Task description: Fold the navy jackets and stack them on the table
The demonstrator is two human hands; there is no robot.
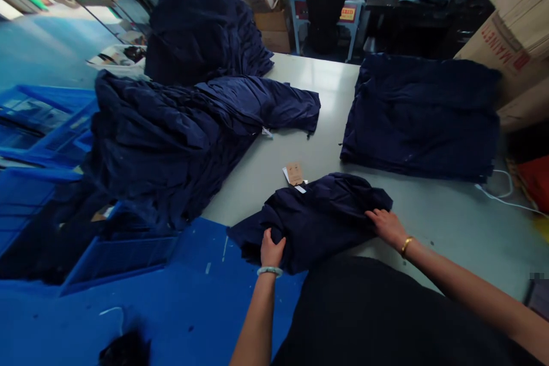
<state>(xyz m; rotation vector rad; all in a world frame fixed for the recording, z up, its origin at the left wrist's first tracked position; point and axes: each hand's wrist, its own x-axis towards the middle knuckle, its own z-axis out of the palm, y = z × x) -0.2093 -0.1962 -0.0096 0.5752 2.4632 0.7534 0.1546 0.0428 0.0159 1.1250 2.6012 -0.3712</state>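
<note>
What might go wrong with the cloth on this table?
The navy garment overhangs the table edge near the left hand, so that end could slip toward the blue floor. Its paper tags stick out and might catch or crease. The big left heap droops past the table beside blue crates and might slide off.

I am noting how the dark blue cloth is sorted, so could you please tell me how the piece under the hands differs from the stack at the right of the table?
The held garment is bunched and uneven, whereas the right-hand stack lies flat and squarish. The held garment shows a brown tag; the right-hand stack shows none. The held garment has both hands on it, while the right-hand stack is untouched. Both are dark navy.
</note>
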